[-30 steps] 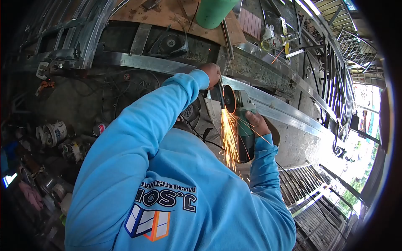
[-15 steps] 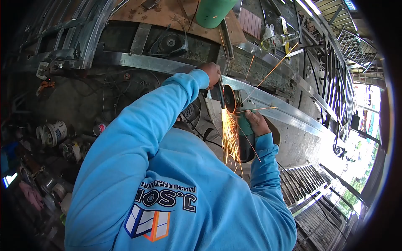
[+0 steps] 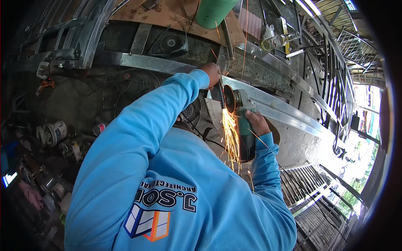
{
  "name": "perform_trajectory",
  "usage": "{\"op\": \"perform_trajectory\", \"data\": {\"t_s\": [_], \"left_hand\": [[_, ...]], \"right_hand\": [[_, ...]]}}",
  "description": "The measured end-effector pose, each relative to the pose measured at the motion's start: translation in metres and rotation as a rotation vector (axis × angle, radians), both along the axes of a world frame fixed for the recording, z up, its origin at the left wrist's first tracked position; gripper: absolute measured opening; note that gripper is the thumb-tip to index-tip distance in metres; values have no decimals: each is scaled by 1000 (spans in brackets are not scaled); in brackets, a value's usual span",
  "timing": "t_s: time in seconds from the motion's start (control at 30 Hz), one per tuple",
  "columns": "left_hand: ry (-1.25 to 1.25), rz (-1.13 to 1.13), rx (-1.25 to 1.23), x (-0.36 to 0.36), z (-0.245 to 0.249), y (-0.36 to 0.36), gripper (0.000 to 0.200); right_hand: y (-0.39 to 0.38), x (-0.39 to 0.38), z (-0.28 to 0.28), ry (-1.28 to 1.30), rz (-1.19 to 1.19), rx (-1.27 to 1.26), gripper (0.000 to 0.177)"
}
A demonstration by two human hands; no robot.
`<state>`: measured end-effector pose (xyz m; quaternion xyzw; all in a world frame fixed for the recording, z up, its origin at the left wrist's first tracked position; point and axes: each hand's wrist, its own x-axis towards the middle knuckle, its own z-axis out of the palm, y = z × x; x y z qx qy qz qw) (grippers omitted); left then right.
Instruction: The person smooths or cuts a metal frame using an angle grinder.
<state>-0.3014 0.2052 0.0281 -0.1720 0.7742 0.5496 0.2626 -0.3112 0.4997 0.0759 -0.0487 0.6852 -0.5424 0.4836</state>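
Observation:
My right hand [image 3: 258, 122] is wrapped round the body of a green angle grinder [image 3: 246, 134]. The grinder's disc [image 3: 229, 99] stands nearly upright against a thin dark metal bar [image 3: 222, 93]. Orange sparks [image 3: 230, 134] stream from the contact towards my body, and a few fly off elsewhere. Up and to the left of the disc, my left hand [image 3: 210, 74] is closed on the bar's upper part, its fingertips partly hidden. Both hands are close to a long silver metal beam [image 3: 268, 101].
A green bucket [image 3: 214, 13] stands on a brown board [image 3: 157, 14] at the top. Below the board lies a dark round part [image 3: 171, 43]. Metal frames [image 3: 90, 39] stand at the left, a grating [image 3: 305, 180] at the right. Buckets [image 3: 54, 131] and cables are at lower left.
The spark pattern has changed, with stray sparks now in other places. The grinder's rear has shifted very slightly; both hands keep nearly the same position and hold.

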Motion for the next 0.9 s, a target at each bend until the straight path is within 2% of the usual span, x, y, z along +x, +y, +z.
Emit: {"op": "perform_trajectory", "data": {"t_s": [0.13, 0.27, 0.63, 0.73, 0.9], "left_hand": [[-10, -18, 2, -2, -4, -1, 16], [22, -29, -21, -2, -6, 0, 16], [10, -9, 11, -2, -7, 0, 15], [14, 23, 9, 0, -4, 1, 15], [16, -15, -16, -1, -5, -1, 15]], "right_hand": [[-2, 0, 8, -79, -17, -21, 75], [3, -2, -4, -67, -39, -36, 73], [-4, -5, 4, -91, -4, -82, 73], [-3, -8, 13, -190, 11, 19, 72], [-6, -5, 8, -76, -6, -38, 72]]}}
